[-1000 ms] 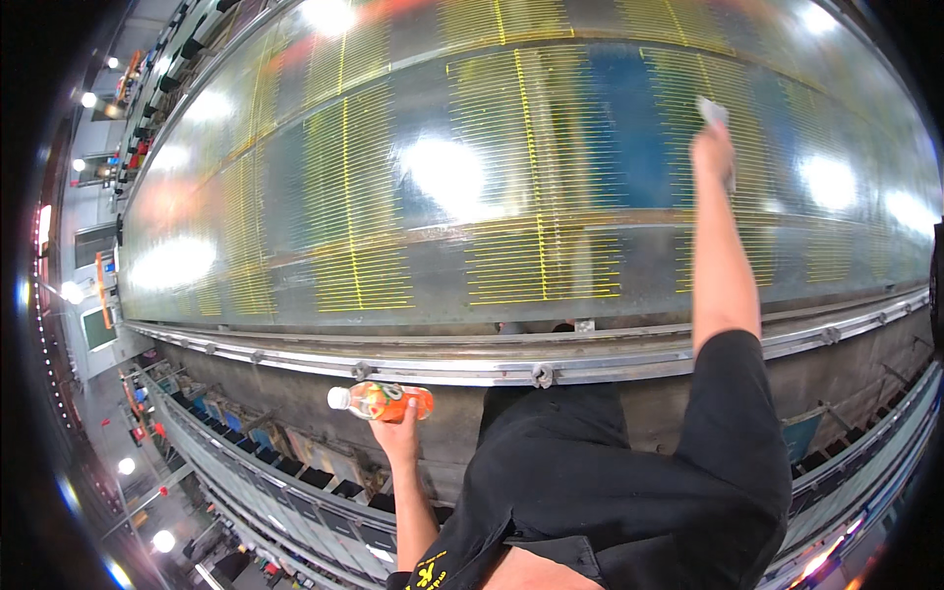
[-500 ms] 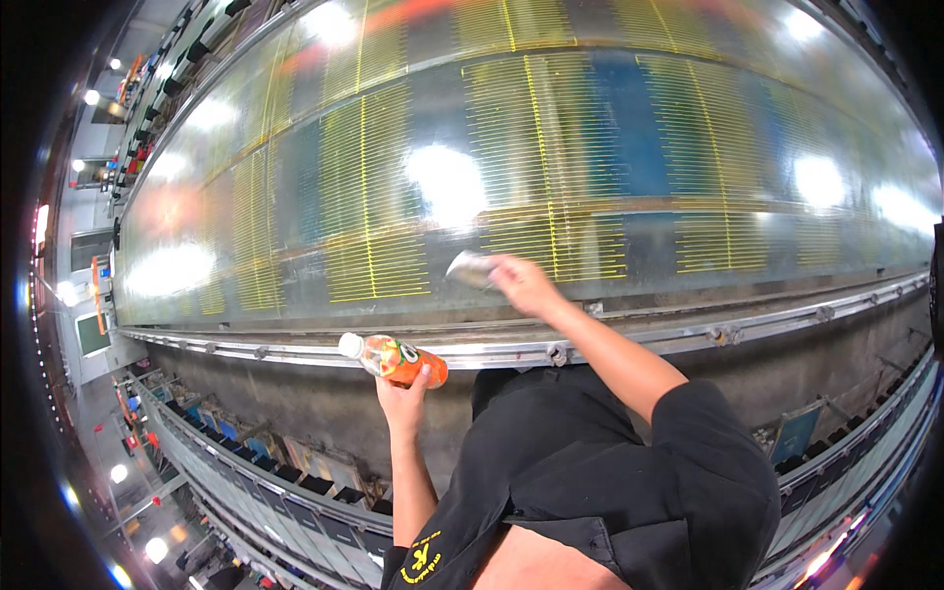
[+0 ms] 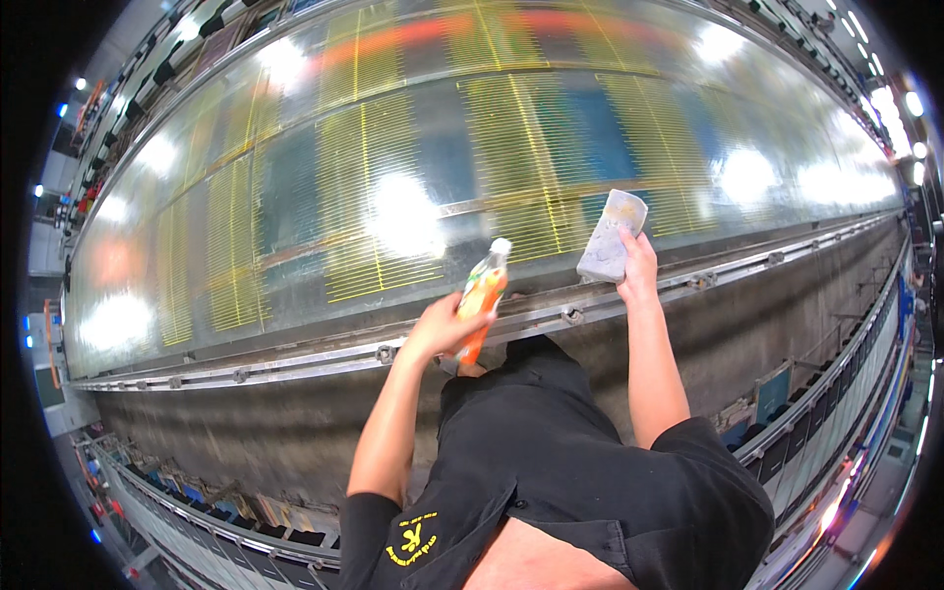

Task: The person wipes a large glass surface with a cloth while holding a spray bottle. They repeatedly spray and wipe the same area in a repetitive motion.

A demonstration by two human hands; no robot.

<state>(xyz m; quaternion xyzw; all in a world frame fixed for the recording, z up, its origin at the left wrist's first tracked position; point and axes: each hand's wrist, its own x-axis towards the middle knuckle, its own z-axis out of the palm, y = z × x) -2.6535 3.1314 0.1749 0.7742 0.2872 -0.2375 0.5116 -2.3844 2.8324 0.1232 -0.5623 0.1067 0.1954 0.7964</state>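
Left hand (image 3: 442,329) is wrapped round the lower body of an orange bottle (image 3: 481,295), fingers curled tight, bottle tilted with its white cap pointing up and away toward the glossy panel. Right hand (image 3: 637,265) is up a little higher and off to the right, fingers clamped on a pale grey sponge block (image 3: 611,236), which stands on end with its top just past the fingertips. The two hands are apart, bottle and sponge not touching each other.

Just beyond both hands lies a big shiny curved panel (image 3: 295,197) covered in yellow grid lines over blue and green patches, with bright lamp glare bouncing off it. Whether the sponge is pressing the panel, I cannot tell. Below the hands runs a metal rail (image 3: 295,366) with bolts along it, crossing left to right. Nearer the body, a black short-sleeved shirt (image 3: 551,472) with a small yellow mark fills the lower middle, both bare forearms reaching out from it.
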